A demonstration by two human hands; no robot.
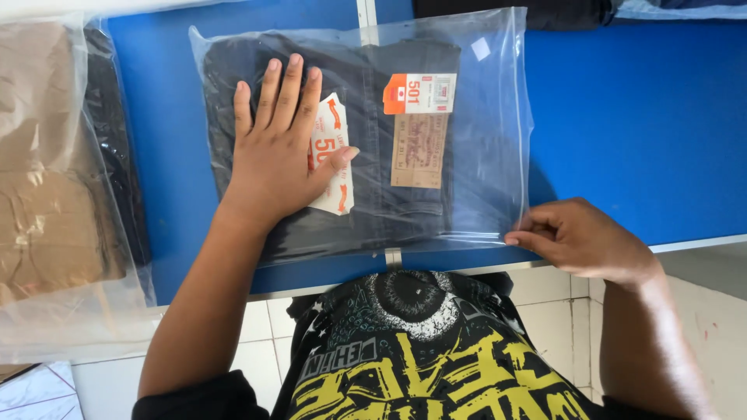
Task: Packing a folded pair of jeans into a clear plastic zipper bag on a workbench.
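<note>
A clear plastic bag [490, 117] lies on the blue table [638, 124] and holds folded dark jeans [373, 202] with paper tags. My left hand [274, 152] lies flat on the bag, fingers spread, pressing down on the jeans and partly covering a white and orange tag [336, 183]. My right hand [580, 237] pinches the bag's near right corner at the table's front edge. A second orange and tan tag [420, 128] shows through the plastic to the right of my left hand.
At the left lies another clear bag [54, 155] with tan and black folded garments inside. More dark bagged items [513, 12] sit at the table's far edge. White floor tiles [545, 284] show below the table's front edge.
</note>
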